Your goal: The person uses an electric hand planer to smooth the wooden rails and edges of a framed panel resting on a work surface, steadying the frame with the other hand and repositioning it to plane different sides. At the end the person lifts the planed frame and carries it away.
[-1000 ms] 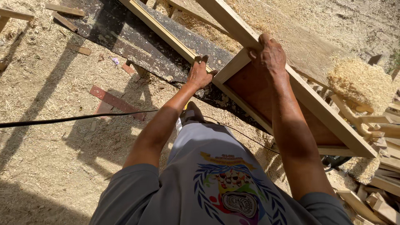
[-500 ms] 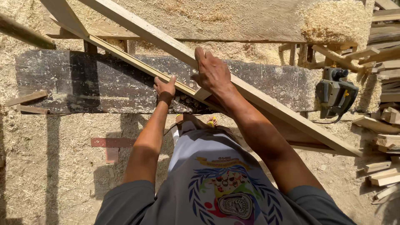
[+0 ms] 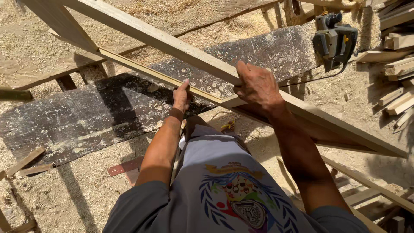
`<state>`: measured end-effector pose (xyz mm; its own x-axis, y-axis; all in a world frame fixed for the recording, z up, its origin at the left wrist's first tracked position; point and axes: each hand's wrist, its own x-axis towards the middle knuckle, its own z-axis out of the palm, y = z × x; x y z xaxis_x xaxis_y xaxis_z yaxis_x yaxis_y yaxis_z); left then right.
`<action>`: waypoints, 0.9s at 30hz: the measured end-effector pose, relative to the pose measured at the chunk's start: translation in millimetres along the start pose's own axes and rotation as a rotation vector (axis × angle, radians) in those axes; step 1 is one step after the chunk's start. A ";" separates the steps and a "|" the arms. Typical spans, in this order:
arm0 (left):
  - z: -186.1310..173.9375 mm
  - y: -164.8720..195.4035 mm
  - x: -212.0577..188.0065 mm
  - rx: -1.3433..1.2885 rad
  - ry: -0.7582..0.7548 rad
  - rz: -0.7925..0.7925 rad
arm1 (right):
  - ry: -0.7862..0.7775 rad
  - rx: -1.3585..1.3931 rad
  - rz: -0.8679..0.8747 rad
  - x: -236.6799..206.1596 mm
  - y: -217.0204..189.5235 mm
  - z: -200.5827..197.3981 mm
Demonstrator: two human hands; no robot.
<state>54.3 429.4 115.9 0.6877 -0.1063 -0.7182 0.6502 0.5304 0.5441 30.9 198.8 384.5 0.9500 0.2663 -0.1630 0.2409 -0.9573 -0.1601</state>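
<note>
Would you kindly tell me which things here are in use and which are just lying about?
In use:
wooden frame, gripped by left hand and right hand

Lying about:
power tool
dark board
offcut pile
sawdust

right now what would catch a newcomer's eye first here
Both hands grip a long pale wooden frame slanting across the middle: the right hand on its thick rail, the left hand on the thinner one. Beneath lies a dark scuffed board, with a power planer at top right.

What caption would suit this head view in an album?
Both hands, left hand and right hand, grip a wooden frame above a dark workbench.
</note>
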 end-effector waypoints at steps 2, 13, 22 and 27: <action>29.3 -19.3 -6.9 0.031 -0.015 -0.051 | 0.088 -0.001 0.064 -35.2 19.9 -13.0; 120.2 -119.6 -112.6 0.275 -0.322 -0.085 | 0.384 0.177 0.521 -301.7 142.2 -4.6; 213.3 -212.2 -210.0 1.051 -0.410 0.339 | 0.635 0.091 0.739 -481.4 204.8 76.0; 236.5 -277.2 -244.1 1.132 -0.537 0.529 | 0.956 0.098 0.649 -568.2 214.9 133.6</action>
<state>-217.3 109.4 242.9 0.8065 -0.5565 -0.1999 -0.0001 -0.3383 0.9410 -483.7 -143.2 312.6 0.6616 -0.5060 0.5534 -0.3235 -0.8584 -0.3981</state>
